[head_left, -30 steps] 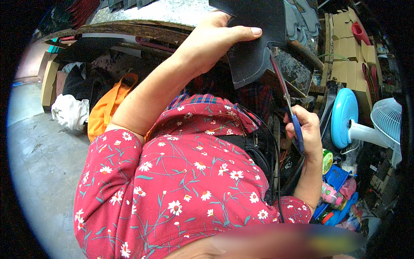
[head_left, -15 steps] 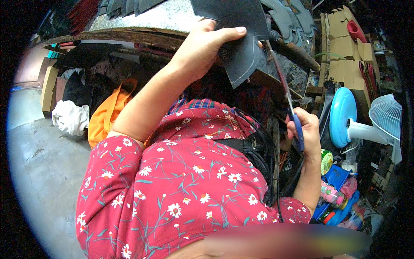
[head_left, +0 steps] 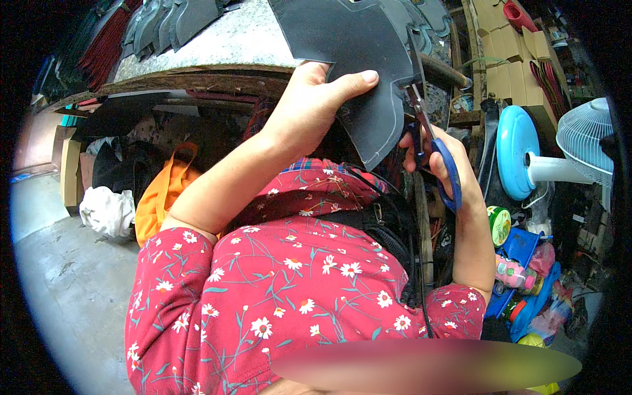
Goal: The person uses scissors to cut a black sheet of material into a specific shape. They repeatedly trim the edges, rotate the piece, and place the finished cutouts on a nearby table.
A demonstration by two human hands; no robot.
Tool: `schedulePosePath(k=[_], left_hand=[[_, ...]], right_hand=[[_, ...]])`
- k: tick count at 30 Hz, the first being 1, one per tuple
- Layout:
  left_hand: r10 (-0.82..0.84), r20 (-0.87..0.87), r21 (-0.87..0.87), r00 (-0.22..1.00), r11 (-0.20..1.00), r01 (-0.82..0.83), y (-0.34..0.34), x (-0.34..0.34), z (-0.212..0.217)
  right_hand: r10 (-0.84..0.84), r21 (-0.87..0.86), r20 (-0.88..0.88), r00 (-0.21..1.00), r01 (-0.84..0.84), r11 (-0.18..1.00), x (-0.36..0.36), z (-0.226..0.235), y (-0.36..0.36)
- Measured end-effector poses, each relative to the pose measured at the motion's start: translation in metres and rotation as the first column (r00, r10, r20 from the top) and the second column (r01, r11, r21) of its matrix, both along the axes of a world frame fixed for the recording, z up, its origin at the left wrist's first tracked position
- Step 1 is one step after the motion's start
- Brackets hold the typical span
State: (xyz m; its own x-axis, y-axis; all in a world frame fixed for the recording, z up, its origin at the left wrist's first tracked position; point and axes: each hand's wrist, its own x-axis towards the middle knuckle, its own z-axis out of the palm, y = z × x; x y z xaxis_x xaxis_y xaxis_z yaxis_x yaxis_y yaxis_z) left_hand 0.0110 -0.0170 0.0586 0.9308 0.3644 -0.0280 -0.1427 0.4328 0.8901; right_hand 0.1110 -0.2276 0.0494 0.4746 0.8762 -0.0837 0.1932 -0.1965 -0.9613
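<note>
A dark grey sheet (head_left: 349,43), with pale outlines drawn on it, is held up over the near edge of the worktable. My left hand (head_left: 313,99) pinches it at its left side, thumb on top and fingers underneath. On the right, my right hand (head_left: 459,148) grips scissors (head_left: 451,172) with blue handles. Their blades are spread at the sheet's right edge, pointing away from me. Part of the lower blade and some right fingers are hard to make out against the dark background.
Several cut grey pieces (head_left: 194,23) and dark red strips (head_left: 108,46) lie on the pale worktable (head_left: 247,39). An orange bag (head_left: 164,197) and white cloth (head_left: 105,212) are at left. A blue-and-white fan (head_left: 517,155), cardboard (head_left: 510,72) and colourful packages (head_left: 513,273) crowd the right.
My right hand has brought the scissors up and closer to the sheet, and their blades have opened. The sheet has turned slightly in my left hand. The view has shifted a little.
</note>
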Motion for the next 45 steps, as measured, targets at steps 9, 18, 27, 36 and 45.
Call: schedulePosePath(k=[9,18,27,36,45], left_hand=[[-0.016,-0.037,-0.053,0.999,0.999,0.014,-0.006,-0.002,0.003],[-0.005,-0.054,-0.089,0.999,0.996,0.0,-0.008,0.0,0.001],[0.015,-0.107,-0.082,0.994,0.996,-0.024,-0.021,0.002,-0.007],[0.142,0.128,0.138,0.981,0.977,-0.16,-0.041,0.009,-0.024],[-0.096,0.051,-0.064,0.994,0.993,0.1,0.011,0.004,0.006]], right_hand=[[0.014,0.118,-0.161,0.987,0.005,0.993,-0.006,0.001,-0.001],[-0.027,0.054,-0.159,0.987,0.037,0.998,-0.005,-0.002,-0.009],[-0.093,0.175,-0.241,0.966,0.137,0.975,-0.017,-0.004,-0.009],[-0.219,0.157,-0.615,0.758,0.39,0.907,-0.039,-0.02,-0.006],[-0.161,0.11,-0.361,0.918,0.213,0.971,-0.025,-0.009,-0.024]])
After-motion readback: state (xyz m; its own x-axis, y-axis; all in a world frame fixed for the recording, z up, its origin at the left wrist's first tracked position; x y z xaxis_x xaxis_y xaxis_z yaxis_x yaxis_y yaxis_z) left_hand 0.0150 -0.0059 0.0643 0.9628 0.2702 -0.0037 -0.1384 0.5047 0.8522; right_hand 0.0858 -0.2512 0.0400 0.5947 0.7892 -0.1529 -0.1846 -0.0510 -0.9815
